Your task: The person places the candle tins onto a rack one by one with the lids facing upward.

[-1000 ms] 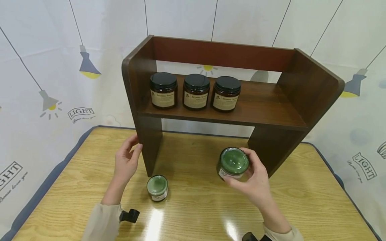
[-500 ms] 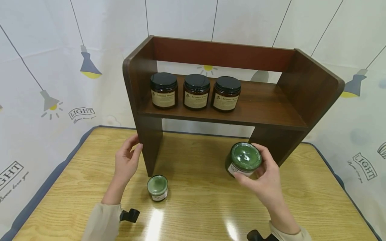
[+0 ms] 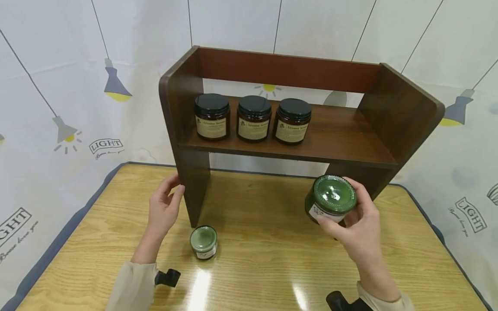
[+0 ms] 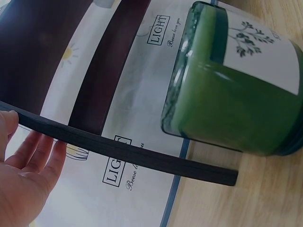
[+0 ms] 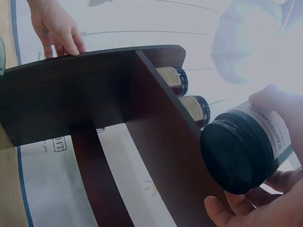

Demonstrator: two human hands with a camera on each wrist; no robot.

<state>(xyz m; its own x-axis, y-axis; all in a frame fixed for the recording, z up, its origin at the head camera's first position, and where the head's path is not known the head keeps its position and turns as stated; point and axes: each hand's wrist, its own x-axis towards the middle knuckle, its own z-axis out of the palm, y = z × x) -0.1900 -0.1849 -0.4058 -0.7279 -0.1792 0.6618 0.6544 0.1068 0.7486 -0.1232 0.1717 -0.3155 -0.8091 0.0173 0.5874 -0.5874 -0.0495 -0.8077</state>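
My right hand (image 3: 365,226) holds a green glass scented candle jar (image 3: 334,194) above the table, before the shelf's right leg. Its glass base faces up, and its dark lid (image 5: 229,158) shows underneath in the right wrist view. My left hand (image 3: 165,207) grips the front edge of the left side panel (image 4: 142,153) of a dark wooden shelf (image 3: 346,131), thumb and fingers on either side. A second green candle jar (image 3: 204,239) stands on the table near that panel's foot, base up. Its white label (image 4: 260,54) bears a plant drawing.
On the shelf board, three brown jars with black lids stand in a row at the left: one by the side panel (image 3: 212,116), a middle jar (image 3: 253,119) and a right jar (image 3: 292,121). A printed cloth (image 3: 128,26) hangs behind the wooden table (image 3: 249,276).
My right hand has carried the green candle jar to the right and a little upward, from below the shelf's opening toward its right leg. My left hand has stayed in place.
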